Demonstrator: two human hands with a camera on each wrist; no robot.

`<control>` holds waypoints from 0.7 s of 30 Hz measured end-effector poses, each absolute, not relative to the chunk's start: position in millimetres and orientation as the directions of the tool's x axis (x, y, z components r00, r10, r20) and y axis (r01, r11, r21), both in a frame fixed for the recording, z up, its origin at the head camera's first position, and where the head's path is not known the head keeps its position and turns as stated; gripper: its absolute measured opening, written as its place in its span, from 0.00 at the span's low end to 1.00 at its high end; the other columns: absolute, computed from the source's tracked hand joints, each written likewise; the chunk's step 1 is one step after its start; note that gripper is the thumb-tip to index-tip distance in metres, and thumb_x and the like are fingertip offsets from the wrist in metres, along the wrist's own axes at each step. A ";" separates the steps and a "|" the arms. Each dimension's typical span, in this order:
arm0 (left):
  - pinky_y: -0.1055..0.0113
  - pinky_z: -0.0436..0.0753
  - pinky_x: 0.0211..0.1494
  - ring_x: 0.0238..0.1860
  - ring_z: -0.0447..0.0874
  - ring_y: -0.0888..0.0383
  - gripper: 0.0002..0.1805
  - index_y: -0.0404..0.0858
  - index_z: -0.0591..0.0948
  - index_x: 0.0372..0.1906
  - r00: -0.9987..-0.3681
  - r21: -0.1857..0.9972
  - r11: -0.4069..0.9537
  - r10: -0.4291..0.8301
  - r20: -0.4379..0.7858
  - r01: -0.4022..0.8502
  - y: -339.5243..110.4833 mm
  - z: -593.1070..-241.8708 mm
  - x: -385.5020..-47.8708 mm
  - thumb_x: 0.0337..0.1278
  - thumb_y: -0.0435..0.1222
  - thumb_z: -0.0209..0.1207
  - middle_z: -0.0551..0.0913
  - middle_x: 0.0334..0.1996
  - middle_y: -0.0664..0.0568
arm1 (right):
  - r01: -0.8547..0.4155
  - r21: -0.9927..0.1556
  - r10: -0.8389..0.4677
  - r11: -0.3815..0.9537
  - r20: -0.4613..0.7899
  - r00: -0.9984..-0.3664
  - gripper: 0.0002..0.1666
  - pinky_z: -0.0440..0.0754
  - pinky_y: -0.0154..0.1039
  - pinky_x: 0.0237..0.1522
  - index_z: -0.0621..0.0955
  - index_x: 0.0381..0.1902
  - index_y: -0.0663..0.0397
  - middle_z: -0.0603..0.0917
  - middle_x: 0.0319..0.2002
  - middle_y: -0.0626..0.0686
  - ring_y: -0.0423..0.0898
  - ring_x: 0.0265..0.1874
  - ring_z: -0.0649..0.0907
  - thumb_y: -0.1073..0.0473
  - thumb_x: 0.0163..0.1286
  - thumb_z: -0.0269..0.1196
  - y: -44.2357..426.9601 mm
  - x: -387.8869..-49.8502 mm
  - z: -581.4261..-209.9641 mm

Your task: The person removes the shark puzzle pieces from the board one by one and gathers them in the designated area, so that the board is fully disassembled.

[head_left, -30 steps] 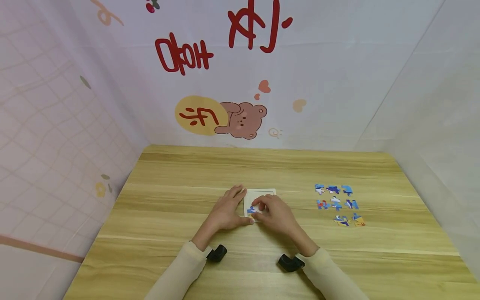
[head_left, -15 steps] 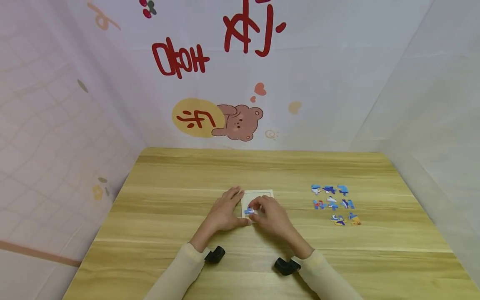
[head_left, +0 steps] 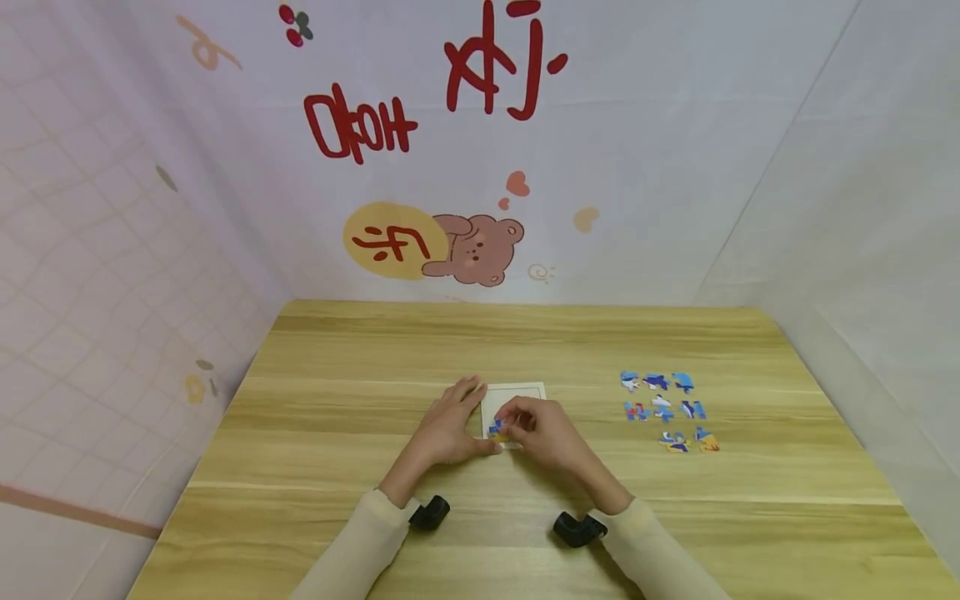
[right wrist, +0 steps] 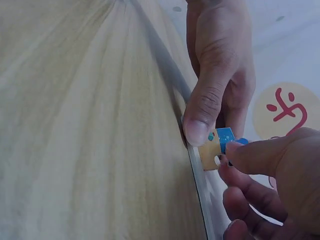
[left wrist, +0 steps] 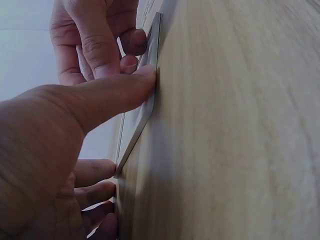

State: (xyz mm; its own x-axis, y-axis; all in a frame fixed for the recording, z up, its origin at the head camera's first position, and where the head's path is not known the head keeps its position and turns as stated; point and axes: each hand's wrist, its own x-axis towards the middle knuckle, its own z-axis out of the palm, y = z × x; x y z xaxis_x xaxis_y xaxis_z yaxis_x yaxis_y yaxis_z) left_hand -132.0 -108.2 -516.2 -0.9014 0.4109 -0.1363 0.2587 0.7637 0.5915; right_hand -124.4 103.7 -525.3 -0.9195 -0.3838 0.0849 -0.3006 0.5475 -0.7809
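Observation:
A shallow white puzzle tray [head_left: 517, 390] lies on the table, its bare floor showing at the back. My left hand [head_left: 446, 427] rests along its left side, fingers extended toward the far corner, thumb touching the near edge; in the left wrist view the thumb [left wrist: 120, 95] presses that rim. Over the tray's near left corner, my right hand [head_left: 546, 432] pinches a blue and yellow puzzle piece [head_left: 497, 429] between thumb and fingers. The right wrist view shows the piece [right wrist: 209, 156] beside the left thumb, partly covered by the right thumb. Whether it lies flat cannot be told.
Several loose puzzle pieces [head_left: 662, 408] lie in rows on the wooden table [head_left: 360, 350] to the right. A white wall covering [head_left: 637, 150] with red lettering and a cartoon bear [head_left: 483, 250] rises behind the table. Black wrist devices [head_left: 580, 528] sit at both cuffs.
The right fingers have shifted slightly, and the piece sits a little differently at the corner, with its yellow part showing more than half a second ago. The left hand keeps its place on the tray.

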 end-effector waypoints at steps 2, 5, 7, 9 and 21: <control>0.36 0.56 0.80 0.84 0.45 0.48 0.57 0.42 0.61 0.81 -0.902 0.593 0.762 0.411 -0.134 0.259 -108.0 -516.4 -132.5 0.49 0.56 0.74 0.53 0.83 0.50 | -0.317 -0.776 -0.402 0.545 0.090 -0.911 0.06 0.79 0.30 0.30 0.87 0.39 0.44 0.83 0.28 0.41 0.35 0.26 0.78 0.62 0.68 0.70 106.1 -125.4 -524.0; 0.35 0.57 0.79 0.84 0.45 0.48 0.57 0.42 0.61 0.81 -0.903 0.591 0.765 0.407 -0.138 0.255 -108.2 -516.8 -132.9 0.49 0.57 0.74 0.53 0.83 0.50 | -0.334 -0.774 -0.415 0.539 0.101 -0.904 0.06 0.80 0.31 0.32 0.86 0.40 0.43 0.84 0.28 0.41 0.35 0.27 0.79 0.61 0.69 0.69 111.4 -127.3 -522.2; 0.34 0.57 0.79 0.84 0.44 0.48 0.57 0.42 0.61 0.81 -0.903 0.588 0.769 0.405 -0.144 0.251 -108.2 -516.8 -132.6 0.49 0.57 0.75 0.52 0.83 0.50 | -0.338 -0.775 -0.415 0.535 0.108 -0.903 0.06 0.81 0.31 0.33 0.86 0.41 0.42 0.84 0.29 0.40 0.36 0.28 0.80 0.61 0.69 0.69 116.9 -128.6 -520.7; 0.34 0.57 0.79 0.84 0.45 0.47 0.57 0.42 0.61 0.81 -0.904 0.587 0.771 0.402 -0.146 0.248 -107.9 -517.2 -132.0 0.49 0.57 0.75 0.53 0.83 0.50 | -0.337 -0.779 -0.411 0.529 0.112 -0.905 0.06 0.81 0.31 0.32 0.86 0.42 0.41 0.84 0.29 0.40 0.37 0.28 0.80 0.59 0.69 0.69 123.6 -129.8 -519.1; 0.35 0.58 0.79 0.84 0.46 0.47 0.56 0.43 0.61 0.81 -0.905 0.594 0.765 0.401 -0.138 0.249 -107.2 -518.1 -131.5 0.49 0.56 0.74 0.54 0.83 0.50 | -0.294 -0.790 -0.351 0.538 0.107 -0.930 0.07 0.80 0.32 0.31 0.87 0.42 0.39 0.85 0.29 0.42 0.40 0.27 0.81 0.59 0.70 0.70 165.6 -134.9 -506.9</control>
